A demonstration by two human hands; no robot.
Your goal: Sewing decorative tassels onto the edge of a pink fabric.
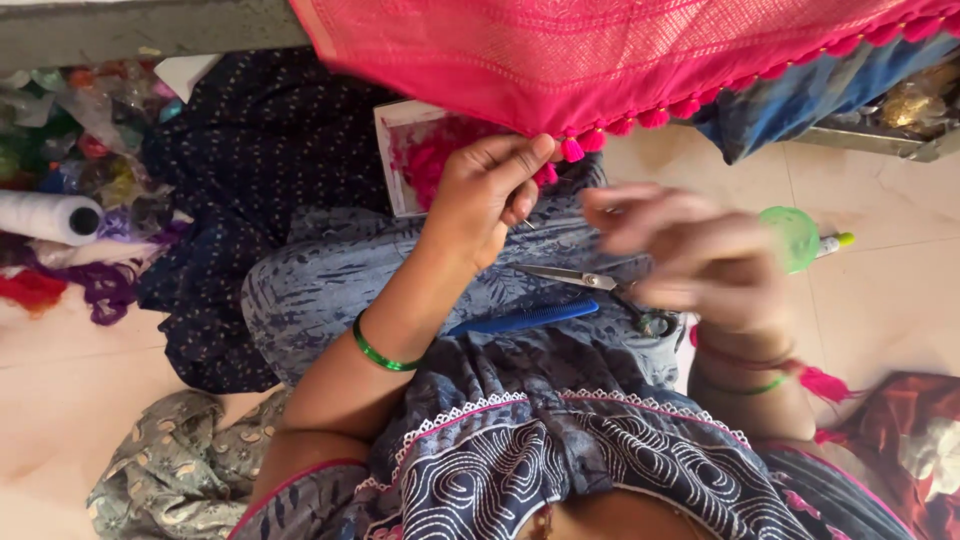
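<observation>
A pink cloth [600, 50] with a row of small pink tassels along its edge hangs across the top of the view. My left hand [485, 195] pinches that tasselled edge near one tassel [572, 150], and a thin needle pokes out under its fingers. My right hand [690, 255] is blurred by movement just to the right, fingers partly apart; whether it holds thread I cannot tell. Scissors [590, 285] and a blue comb [525, 317] lie on my lap below both hands.
A white box [392, 165] of pink thread sits behind my left hand. A white thread cone [45, 217] and bags of coloured thread lie at the far left. A green round lid [790, 238] and a marker rest on the floor at right. Folded cloths lie around.
</observation>
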